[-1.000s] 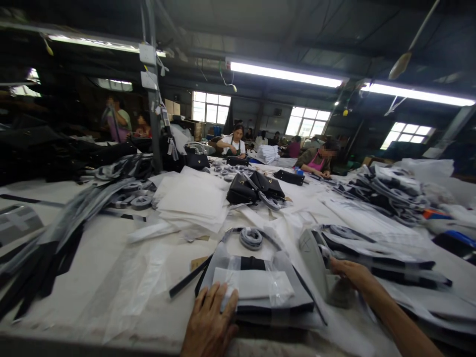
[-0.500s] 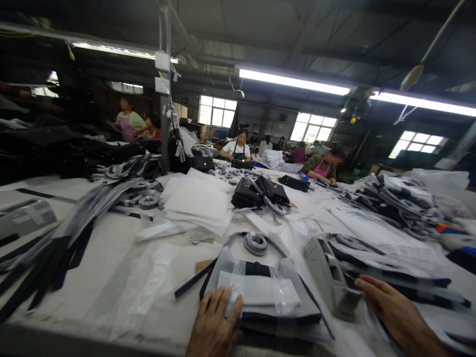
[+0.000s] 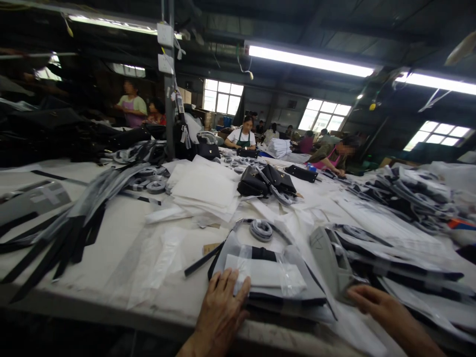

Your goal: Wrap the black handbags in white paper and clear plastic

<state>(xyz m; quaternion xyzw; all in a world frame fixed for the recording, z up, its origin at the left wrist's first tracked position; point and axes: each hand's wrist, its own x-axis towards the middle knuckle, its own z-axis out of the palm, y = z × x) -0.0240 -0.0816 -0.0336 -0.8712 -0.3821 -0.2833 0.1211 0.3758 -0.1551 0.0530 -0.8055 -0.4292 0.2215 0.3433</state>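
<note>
My left hand (image 3: 223, 305) lies flat with its fingers spread on the near left corner of a black handbag (image 3: 263, 254) wrapped in grey sheeting. The fingertips rest at the edge of a folded white packet (image 3: 267, 273), which clear tape holds down on the bag. Behind the packet sits a coiled, wrapped strap (image 3: 261, 230). To the right, my right hand (image 3: 375, 303) is closed in a pinch at the near end of a grey tape dispenser (image 3: 330, 263). Whatever those fingers hold is too blurred to make out.
Flat wrapped bags (image 3: 409, 277) are stacked right of the dispenser. White sheets (image 3: 203, 186) and black bags (image 3: 266, 181) lie farther back. Long wrapped straps (image 3: 92, 198) spread across the left. Co-workers sit across the table; a post (image 3: 169, 99) rises beyond the straps.
The camera view has tilted down and shifted slightly left. My left hand stays on the bag, and my right hand remains at the dispenser's near end, a little lower against it.
</note>
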